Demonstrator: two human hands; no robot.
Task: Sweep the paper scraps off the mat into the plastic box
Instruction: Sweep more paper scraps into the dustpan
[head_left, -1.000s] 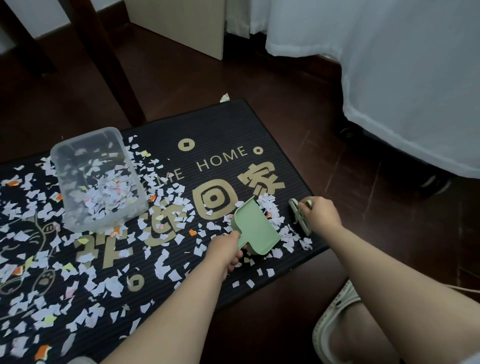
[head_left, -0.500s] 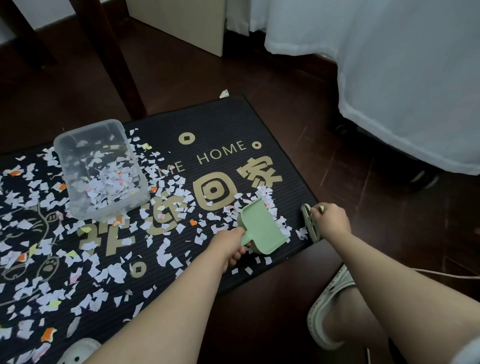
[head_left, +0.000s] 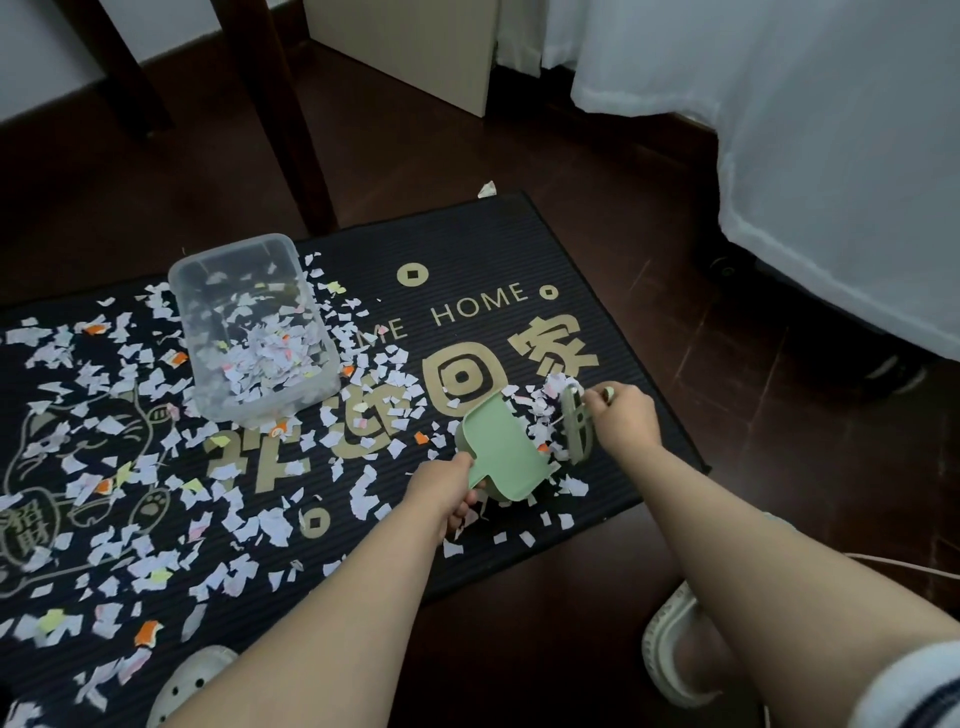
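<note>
left hand (head_left: 441, 488) grips the handle of a green dustpan (head_left: 501, 447), fingers curled round it, pan tilted with its mouth facing right. right hand (head_left: 623, 418) holds a small brush (head_left: 576, 426) by its handle, fingers closed on it, brush just beside the pan mouth. a heap of scraps (head_left: 540, 415) sits between brush and pan, near the right end of the mat (head_left: 467, 244). more scraps lie thick over the mat's middle and left, a few by its front edge. clear box (head_left: 228, 252) stands on the mat near the back edge, left of middle, partly filled with scraps. mat lies on a dark wood floor (head_left: 727, 415). one slipper (head_left: 670, 649) sits by the right arm.
</note>
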